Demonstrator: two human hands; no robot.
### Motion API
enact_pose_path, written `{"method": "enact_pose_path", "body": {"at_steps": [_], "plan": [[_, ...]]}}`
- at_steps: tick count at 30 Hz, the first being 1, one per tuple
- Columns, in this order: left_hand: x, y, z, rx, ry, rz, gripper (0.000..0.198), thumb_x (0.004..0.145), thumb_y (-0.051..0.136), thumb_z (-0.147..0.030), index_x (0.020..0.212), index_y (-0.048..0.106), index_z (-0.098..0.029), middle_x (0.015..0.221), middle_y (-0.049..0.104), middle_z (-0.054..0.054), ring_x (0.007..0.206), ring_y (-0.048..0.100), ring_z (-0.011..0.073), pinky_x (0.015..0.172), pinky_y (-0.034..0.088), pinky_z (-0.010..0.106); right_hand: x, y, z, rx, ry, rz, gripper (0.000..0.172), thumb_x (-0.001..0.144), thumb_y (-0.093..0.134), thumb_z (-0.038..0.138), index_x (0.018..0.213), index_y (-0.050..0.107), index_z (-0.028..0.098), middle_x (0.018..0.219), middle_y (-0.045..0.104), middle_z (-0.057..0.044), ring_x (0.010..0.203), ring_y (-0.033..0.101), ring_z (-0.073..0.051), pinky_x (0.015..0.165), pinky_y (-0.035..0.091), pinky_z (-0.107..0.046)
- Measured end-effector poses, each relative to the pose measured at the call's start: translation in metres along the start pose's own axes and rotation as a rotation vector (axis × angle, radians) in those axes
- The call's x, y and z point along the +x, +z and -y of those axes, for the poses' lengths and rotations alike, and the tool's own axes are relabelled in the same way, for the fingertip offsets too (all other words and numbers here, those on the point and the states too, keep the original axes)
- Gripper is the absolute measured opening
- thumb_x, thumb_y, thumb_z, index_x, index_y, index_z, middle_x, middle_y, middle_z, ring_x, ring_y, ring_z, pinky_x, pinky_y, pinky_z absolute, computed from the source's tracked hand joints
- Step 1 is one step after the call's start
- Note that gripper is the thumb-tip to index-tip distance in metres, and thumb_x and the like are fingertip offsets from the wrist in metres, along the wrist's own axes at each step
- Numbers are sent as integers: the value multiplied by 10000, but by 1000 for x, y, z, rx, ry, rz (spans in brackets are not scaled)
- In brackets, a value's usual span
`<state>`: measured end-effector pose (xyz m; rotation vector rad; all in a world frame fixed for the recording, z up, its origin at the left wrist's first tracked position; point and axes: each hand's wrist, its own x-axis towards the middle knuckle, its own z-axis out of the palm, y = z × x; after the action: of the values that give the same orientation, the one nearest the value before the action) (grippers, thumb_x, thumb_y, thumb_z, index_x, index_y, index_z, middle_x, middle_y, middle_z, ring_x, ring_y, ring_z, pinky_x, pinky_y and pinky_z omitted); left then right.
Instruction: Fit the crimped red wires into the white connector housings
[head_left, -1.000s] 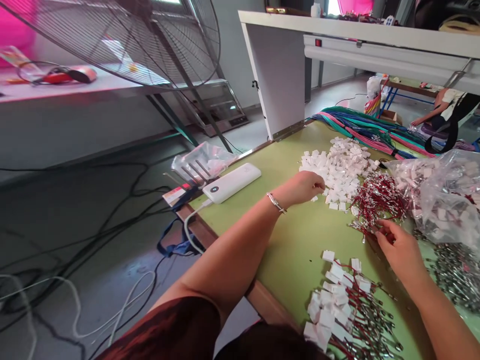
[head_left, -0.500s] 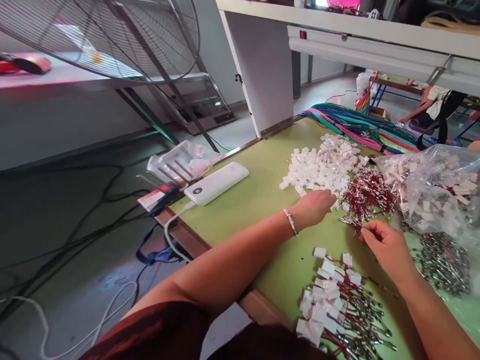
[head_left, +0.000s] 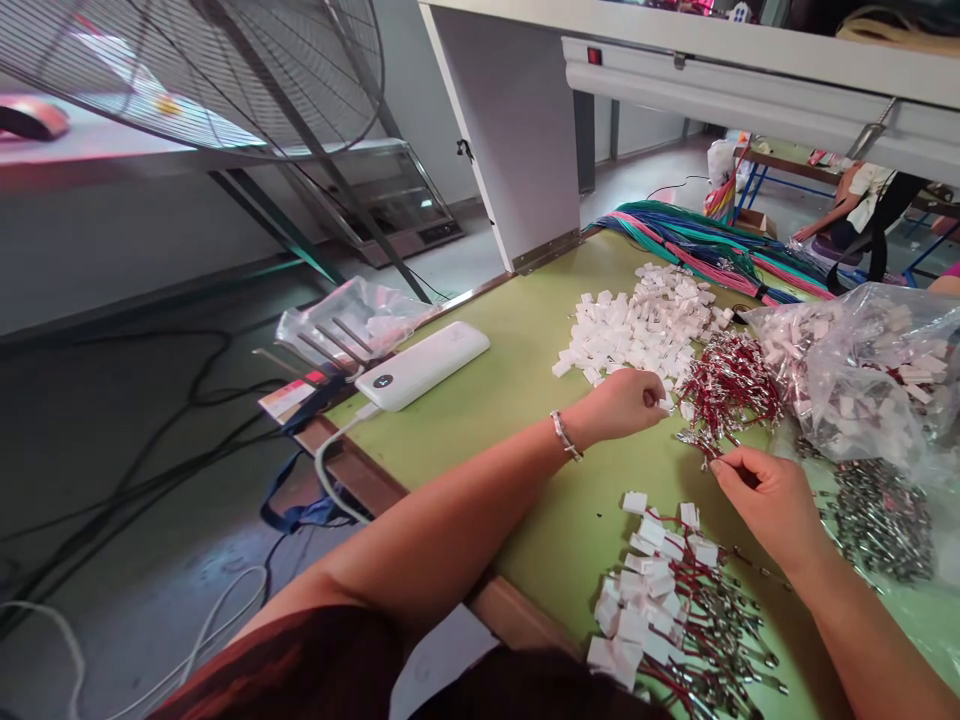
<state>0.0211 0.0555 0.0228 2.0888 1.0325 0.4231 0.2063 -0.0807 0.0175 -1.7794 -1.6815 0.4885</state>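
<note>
The left hand [head_left: 626, 402] lies on the green surface [head_left: 525, 400] with its fingers curled in narrow. The fingertips touch the near edge of the pile of white plastic plugs [head_left: 645, 328]. Whether they grip a plug cannot be told. A silver bracelet [head_left: 564, 436] sits on that wrist.

The right hand [head_left: 766, 497] is just beside it, to the right. Its thumb and forefinger are pinched together on the near end of the red wires [head_left: 731, 383], which lie in a loose tangle with metal tips, touching the right side of the white pile.

Close to the person, between the two forearms, lies a heap of red wires with white plugs on them [head_left: 664, 610].

To the right of the red wires a clear plastic bag [head_left: 862, 365] holds more white pieces. In front of it lies a grey heap of small metal parts [head_left: 881, 520].

At the far end of the surface a bundle of coloured cables [head_left: 712, 248] stretches across. On the left edge a white power bank [head_left: 422, 365] lies with a white cord [head_left: 330, 455] hanging off. A large wire-guard fan [head_left: 225, 70] stands over the floor to the left. Far back on the right, another person [head_left: 862, 195] sits at a different table.
</note>
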Motion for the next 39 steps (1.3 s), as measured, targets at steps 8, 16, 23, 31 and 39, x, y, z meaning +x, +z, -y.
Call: {"method": "enact_pose_path", "body": {"at_steps": [8, 16, 23, 31, 39], "plan": [[-9, 14, -17, -879, -180, 387, 64, 758, 630, -144, 822, 634, -138, 542, 552, -49, 417, 416, 38, 419, 318, 188, -5, 3, 7, -168, -245, -63, 266, 890, 469, 265, 659, 591, 223, 610, 581, 5, 557, 514, -124, 567, 400, -256], [-7, 16, -8, -1017, -156, 510, 86, 812, 671, -156, 896, 678, -138, 622, 629, -28, 467, 485, 35, 440, 348, 179, -6, 2, 3, -230, -304, -148, 261, 913, 470, 247, 686, 596, 216, 626, 601, -4, 556, 516, -124, 567, 392, -252], [-5, 13, -4, -1035, -165, 518, 84, 814, 674, -154, 888, 659, -116, 631, 664, -10, 428, 489, 26, 425, 338, 174, -8, 3, 3, -282, -291, -86, 285, 917, 453, 248, 663, 579, 221, 614, 584, -2, 545, 494, -126, 560, 368, -258], [-6, 22, -5, -909, -109, 555, 247, 694, 807, -251, 833, 635, -139, 609, 660, -27, 463, 520, 47, 458, 376, 195, -10, 11, 3, -487, -368, -163, 309, 895, 435, 187, 590, 472, 215, 519, 481, 21, 468, 431, -114, 513, 271, -269], [-4, 30, -3, -1005, -119, 565, 390, 623, 857, -353, 837, 635, -115, 617, 662, -15, 471, 544, 50, 467, 405, 199, -7, 6, -2, -257, -314, -56, 238, 902, 480, 258, 680, 550, 209, 527, 523, 42, 462, 446, -99, 496, 321, -227]]}}
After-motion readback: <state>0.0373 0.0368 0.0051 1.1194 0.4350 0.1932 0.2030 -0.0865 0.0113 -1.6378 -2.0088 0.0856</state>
